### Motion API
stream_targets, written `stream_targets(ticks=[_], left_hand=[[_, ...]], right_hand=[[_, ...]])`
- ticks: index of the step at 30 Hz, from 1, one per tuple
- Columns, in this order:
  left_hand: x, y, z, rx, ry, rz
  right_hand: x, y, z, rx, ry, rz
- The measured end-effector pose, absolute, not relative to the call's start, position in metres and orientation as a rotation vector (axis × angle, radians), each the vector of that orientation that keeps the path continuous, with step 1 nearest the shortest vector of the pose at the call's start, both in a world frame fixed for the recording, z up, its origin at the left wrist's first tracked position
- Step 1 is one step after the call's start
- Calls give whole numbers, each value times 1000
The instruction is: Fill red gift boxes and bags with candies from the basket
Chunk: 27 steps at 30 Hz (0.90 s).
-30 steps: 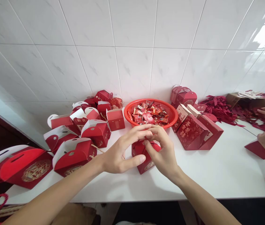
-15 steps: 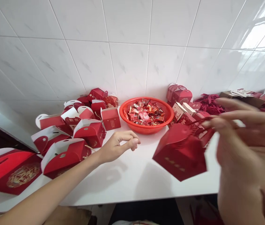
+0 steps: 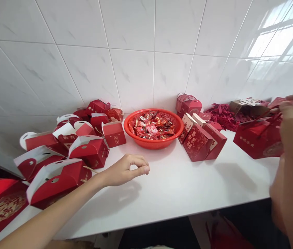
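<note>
At the right, my right hand (image 3: pixel 291 117) pinches the cord handle of a red gift box (image 3: pixel 257 138), which hangs over the table, slightly tilted. Part of the box is hidden behind my fingers. My left hand (image 3: pixel 128 169) hovers above the white table (image 3: pixel 167 186) with thumb and fingers curled together, nothing showing in it. Beyond it sits a red plastic basket (image 3: pixel 154 143) full of wrapped candies (image 3: pixel 153 128). Several open red boxes (image 3: pixel 55 183) crowd the left side.
Upright closed red boxes (image 3: pixel 198 141) stand right of the basket. Behind them lie a heap of dark red ribbons (image 3: pixel 221 116) and a brown box (image 3: pixel 247 110) with cards on top. A white tiled wall (image 3: pixel 131 76) backs the table, whose front edge runs below my hands.
My right hand has carried the red gift box to the right, away from the middle. My left hand stays curled in nearly the same place. The view has turned slightly right.
</note>
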State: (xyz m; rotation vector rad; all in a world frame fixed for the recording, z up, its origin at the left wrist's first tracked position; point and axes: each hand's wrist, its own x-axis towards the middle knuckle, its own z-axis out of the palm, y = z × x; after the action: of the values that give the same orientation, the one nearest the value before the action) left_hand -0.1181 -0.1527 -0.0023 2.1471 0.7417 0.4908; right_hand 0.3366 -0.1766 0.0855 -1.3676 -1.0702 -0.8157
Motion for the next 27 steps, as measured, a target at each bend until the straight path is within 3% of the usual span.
stream_targets(ticks=[5, 13, 23, 27], left_hand=[[-119, -152, -2, 2142, 777, 447], [-120, -150, -3, 2134, 800, 428], [-120, -149, -8, 2110, 812, 375], [-120, -149, -10, 2131, 814, 370]], right_hand=[[349, -132, 67, -1646, -895, -495], [354, -83, 17, -1679, -776, -155], [354, -80, 10, -1725, -1119, -203], [345, -93, 20, -1940, -1250, -349]])
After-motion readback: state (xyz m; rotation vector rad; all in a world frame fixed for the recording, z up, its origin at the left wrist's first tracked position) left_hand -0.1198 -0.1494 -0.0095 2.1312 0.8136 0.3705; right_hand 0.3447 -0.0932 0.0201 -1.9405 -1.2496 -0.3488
